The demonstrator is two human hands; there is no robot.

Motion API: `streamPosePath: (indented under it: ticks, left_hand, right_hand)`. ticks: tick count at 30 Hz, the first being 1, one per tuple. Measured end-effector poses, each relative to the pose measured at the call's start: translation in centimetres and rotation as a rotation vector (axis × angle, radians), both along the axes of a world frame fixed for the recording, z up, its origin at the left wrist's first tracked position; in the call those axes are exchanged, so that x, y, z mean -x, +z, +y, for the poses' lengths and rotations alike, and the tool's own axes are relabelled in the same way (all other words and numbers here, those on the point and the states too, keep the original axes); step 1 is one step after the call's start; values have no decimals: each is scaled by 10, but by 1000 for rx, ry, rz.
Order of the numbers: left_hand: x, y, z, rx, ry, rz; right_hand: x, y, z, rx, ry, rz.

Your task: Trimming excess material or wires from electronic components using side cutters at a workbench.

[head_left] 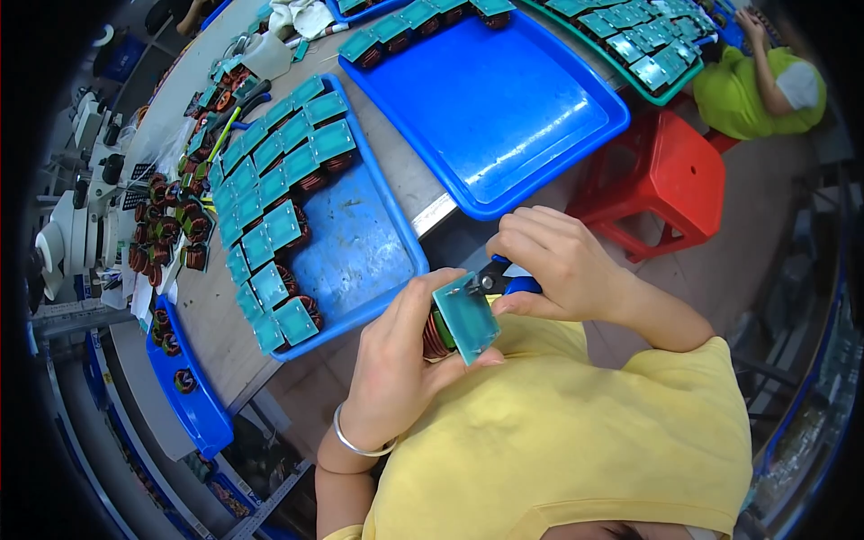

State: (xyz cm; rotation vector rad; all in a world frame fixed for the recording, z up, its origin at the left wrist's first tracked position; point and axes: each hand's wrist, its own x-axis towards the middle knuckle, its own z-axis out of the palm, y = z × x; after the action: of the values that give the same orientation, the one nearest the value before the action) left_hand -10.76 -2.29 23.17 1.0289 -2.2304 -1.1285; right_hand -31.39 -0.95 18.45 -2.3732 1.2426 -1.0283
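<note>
Hands meet close to the chest, off the near edge of the bench [409,171]. The left hand [396,360] has its fingers wrapped around one coil part [461,317], a copper winding capped by a teal square plate, held tilted with the plate facing up. The right hand [558,265] grips a pair of blue-handled cutters [508,279], fingers closed on the handles, the tip touching the plate's upper edge.

Three blue trays are in view. The nearest blue tray [378,243] holds roughly twenty of the same teal-capped parts in two crowded rows along its left side; its right half is bare. The large blue tray [486,108] beyond it carries about six parts along its far rim only, the rest open. A narrow blue tray [193,396] hangs at the bench's left edge with a few bare copper coils. A loose heap of bare coils [166,229], too many to count, lies on the bench left of the nearest tray. One green tray [630,40] of teal parts sits far right, beside a red stool [666,171] and a seated person in green [765,85].
</note>
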Motion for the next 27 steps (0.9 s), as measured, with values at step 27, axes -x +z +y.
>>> streamPosePath:
  ticks: [27]
  left_hand:
    - [1,-3,0,-123,2,-41]
  right_hand:
    - [2,-16,-3,2,43,45]
